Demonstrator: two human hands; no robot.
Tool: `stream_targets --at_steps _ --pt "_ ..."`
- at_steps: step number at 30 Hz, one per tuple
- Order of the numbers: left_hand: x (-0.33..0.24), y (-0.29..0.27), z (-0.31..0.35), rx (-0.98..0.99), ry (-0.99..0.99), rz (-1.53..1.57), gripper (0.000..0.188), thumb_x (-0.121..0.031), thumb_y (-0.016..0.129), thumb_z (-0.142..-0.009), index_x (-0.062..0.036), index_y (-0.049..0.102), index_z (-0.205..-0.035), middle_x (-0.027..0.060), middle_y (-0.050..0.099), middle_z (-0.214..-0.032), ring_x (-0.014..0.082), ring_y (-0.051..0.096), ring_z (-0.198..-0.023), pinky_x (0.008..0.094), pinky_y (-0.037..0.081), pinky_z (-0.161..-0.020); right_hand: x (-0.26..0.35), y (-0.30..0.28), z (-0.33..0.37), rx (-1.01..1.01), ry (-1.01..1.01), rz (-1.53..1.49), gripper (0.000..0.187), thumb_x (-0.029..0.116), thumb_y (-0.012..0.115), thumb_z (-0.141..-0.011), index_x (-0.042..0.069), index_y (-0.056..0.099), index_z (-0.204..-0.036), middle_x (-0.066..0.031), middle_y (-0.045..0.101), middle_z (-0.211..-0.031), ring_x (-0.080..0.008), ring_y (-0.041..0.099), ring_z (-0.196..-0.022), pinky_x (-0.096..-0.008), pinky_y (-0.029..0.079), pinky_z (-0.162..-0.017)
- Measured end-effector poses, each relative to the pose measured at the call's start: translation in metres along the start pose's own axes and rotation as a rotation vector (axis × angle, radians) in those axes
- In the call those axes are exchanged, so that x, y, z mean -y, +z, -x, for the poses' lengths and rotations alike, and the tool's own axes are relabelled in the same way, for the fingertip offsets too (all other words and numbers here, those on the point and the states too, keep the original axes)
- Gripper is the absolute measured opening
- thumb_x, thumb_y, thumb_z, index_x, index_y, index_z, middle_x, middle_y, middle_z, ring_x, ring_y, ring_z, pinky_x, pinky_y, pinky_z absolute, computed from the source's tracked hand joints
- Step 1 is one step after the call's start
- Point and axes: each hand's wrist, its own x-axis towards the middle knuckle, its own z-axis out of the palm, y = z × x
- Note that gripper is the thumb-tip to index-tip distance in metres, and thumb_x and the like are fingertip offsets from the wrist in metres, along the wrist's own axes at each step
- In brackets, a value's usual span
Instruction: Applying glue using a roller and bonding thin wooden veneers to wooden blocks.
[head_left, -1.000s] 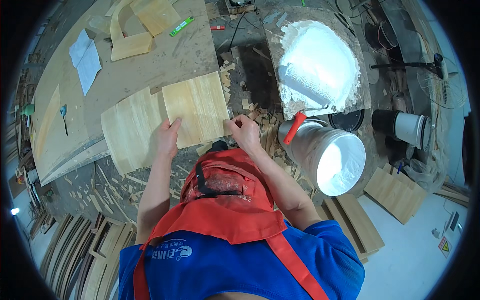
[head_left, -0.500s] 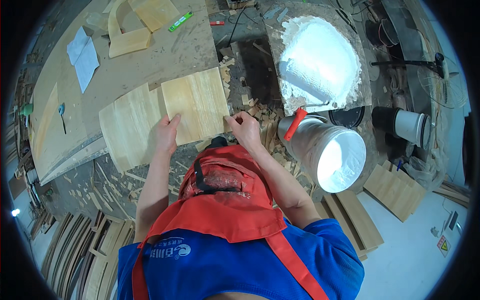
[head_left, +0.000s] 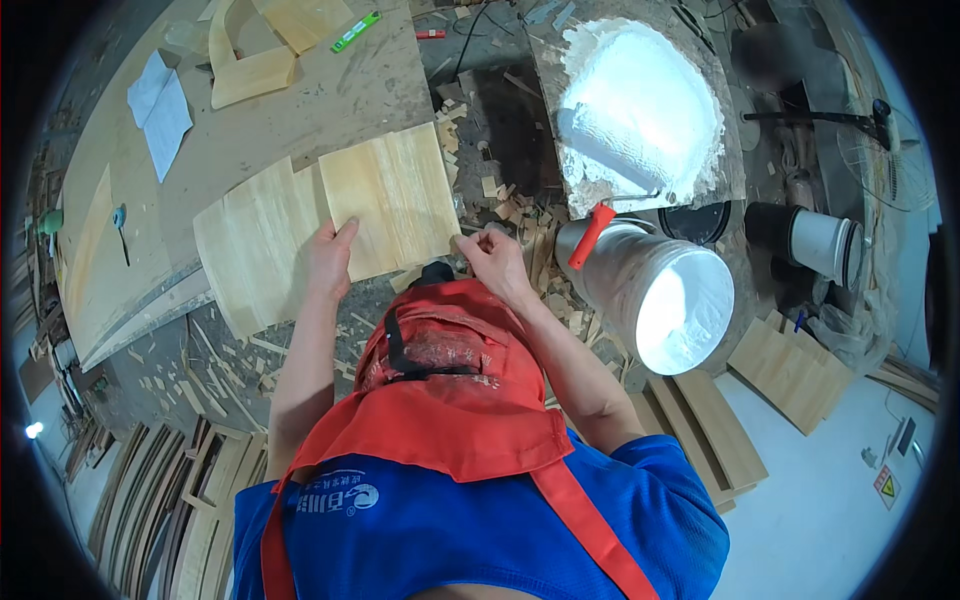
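- Fingers of left hand (head_left: 328, 258) lying flat and closed over near edge of pale rectangular wood veneer sheet (head_left: 392, 200), thumb apparently tucked under; pinching it.
- Fingers of right hand (head_left: 493, 258) curled narrow at same sheet's near right corner; whether actually gripping or just touching, cannot tell.
- Sheet lying on worn grey plywood workbench (head_left: 330, 105), overlapping a second pale veneer sheet (head_left: 255, 245) to its left; near edge hanging over bench rim toward red apron (head_left: 450, 390).
- Step judged: squaring or positioning top sheet against the one beneath. Next move likely calling for both hands sliding it level, keeping thin edge from flexing or splitting.
- Right of hands: white plastic bucket of white glue (head_left: 655, 290), red-handled paint roller (head_left: 600, 185) resting on glue-smeared board (head_left: 635, 105).
- Far bench: curved pale wood offcut (head_left: 250, 70), white paper sheets (head_left: 160, 105), green marker (head_left: 356, 31).
- Wood scraps and chips (head_left: 510, 215) piled between bench and bucket, just beside right hand; possible snag for sheet corner.
- Stacked pale boards (head_left: 795, 370) on floor at right, well apart; curved wood strips (head_left: 150, 490) lower left.
- Apron bib close under sheet edge, crowding pull-back room.
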Motion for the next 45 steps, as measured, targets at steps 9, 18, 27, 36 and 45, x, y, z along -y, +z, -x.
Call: stream_targets --at_steps 9,18,27,36,45 --pt "0.004 -0.003 -0.006 0.012 -0.02 -0.023 0.039 -0.021 0.068 -0.104 0.0002 0.065 -0.137 0.0106 0.072 -0.128 0.0197 0.068 -0.116 0.0354 0.054 -0.1 -0.007 0.002 0.003 0.073 0.021 -0.079 0.03 0.029 0.075 -0.098 -0.001 0.071 -0.094 -0.0024 0.068 -0.074 -0.0088 0.062 -0.062 -0.0273 0.049 -0.058" --pt "0.006 -0.004 -0.006 0.028 -0.002 0.0 0.039 -0.022 0.069 -0.104 0.0001 0.066 -0.136 0.0102 0.072 -0.128 0.0191 0.069 -0.114 0.0354 0.055 -0.099 -0.006 0.003 0.004 0.064 0.033 -0.068 0.029 0.027 0.075 -0.098 -0.001 0.071 -0.093 -0.0023 0.068 -0.074 -0.0089 0.062 -0.062 -0.0274 0.049 -0.058" --pt "-0.001 0.001 0.004 0.015 0.015 -0.011 0.039 -0.024 0.07 -0.103 -0.0005 0.067 -0.134 0.0088 0.073 -0.124 0.0177 0.069 -0.11 0.0341 0.055 -0.096 -0.007 0.003 0.003 0.067 0.037 -0.063 0.027 0.026 0.073 -0.098 -0.001 0.071 -0.092 -0.0028 0.068 -0.075 -0.0091 0.062 -0.062 -0.0272 0.05 -0.06" --pt "-0.029 0.016 0.032 -0.327 0.34 -0.824 0.05 -0.025 0.072 -0.1 0.0012 0.06 -0.141 0.0193 0.067 -0.134 0.0327 0.063 -0.124 0.0443 0.049 -0.107 -0.014 0.001 -0.001 -0.002 0.017 0.025 0.032 0.028 0.076 -0.097 -0.003 0.071 -0.099 -0.0042 0.069 -0.078 -0.0106 0.062 -0.068 -0.0284 0.051 -0.064" --pt "-0.004 0.053 0.062 0.195 1.01 -1.323 0.079 -0.039 0.076 -0.093 0.0001 0.045 -0.155 0.0218 0.042 -0.162 0.0402 0.034 -0.155 0.0572 0.025 -0.128 -0.013 -0.013 -0.051 -0.246 -0.284 0.204 0.065 0.034 0.082 -0.092 -0.009 0.058 -0.134 -0.0166 0.072 -0.111 -0.0239 0.071 -0.099 -0.0351 0.057 -0.09"
